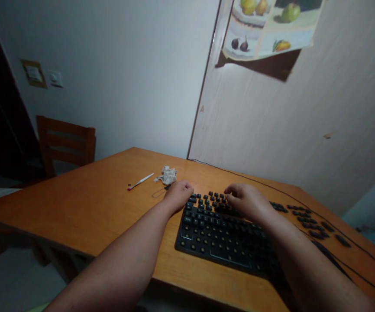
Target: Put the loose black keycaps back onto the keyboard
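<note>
A black keyboard point(220, 236) lies on the orange wooden table point(93, 216). My left hand point(178, 195) rests at the keyboard's far left corner, its fingers curled under and hidden from me. My right hand point(246, 200) lies over the top rows of keys, fingers bent down onto them. Several black keycaps point(307, 219) sit loose on the table to the right of the keyboard. What either hand holds, if anything, is hidden.
A crumpled tissue point(167, 175) and a thin white tool with a red tip point(139, 182) lie beyond my left hand. A black cable point(255, 180) runs along the table's far edge. A wooden chair point(66, 145) stands at the left. A fruit poster point(268, 28) hangs on the wall.
</note>
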Tool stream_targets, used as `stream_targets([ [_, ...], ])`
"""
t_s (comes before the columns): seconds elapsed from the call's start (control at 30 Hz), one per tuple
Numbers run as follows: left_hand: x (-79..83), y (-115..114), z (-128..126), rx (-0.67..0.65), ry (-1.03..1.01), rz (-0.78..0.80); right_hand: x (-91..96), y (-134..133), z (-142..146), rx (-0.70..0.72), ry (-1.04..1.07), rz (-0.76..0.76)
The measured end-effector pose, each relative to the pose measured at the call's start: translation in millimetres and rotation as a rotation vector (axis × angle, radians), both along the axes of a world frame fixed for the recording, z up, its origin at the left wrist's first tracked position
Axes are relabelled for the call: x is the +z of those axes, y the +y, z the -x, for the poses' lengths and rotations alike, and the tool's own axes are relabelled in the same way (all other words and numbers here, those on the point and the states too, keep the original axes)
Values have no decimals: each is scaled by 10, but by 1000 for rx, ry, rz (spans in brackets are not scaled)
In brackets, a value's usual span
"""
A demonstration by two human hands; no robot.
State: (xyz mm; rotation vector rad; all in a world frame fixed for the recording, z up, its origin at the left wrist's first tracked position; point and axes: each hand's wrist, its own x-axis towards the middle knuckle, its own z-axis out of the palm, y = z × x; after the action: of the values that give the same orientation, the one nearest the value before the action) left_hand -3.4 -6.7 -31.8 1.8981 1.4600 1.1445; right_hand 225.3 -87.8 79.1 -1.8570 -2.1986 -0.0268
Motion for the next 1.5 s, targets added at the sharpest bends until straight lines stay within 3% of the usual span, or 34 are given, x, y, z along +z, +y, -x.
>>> stream_targets([
  [0.37, 10, -6, 6, -2, 2, 8, -118, 653, 122, -7, -113, 246],
  [0.6, 67, -57, 9, 14, 18, -3, -217, 912, 154, 14, -155, 390],
  [1.07, 136, -119, -8, 35, 29, 16, -339, 1117, 120, 34, -161, 447],
  [1.5, 104, -95, -5, 43, 40, 2, -375, 1129, 145, 54, -148, 433],
])
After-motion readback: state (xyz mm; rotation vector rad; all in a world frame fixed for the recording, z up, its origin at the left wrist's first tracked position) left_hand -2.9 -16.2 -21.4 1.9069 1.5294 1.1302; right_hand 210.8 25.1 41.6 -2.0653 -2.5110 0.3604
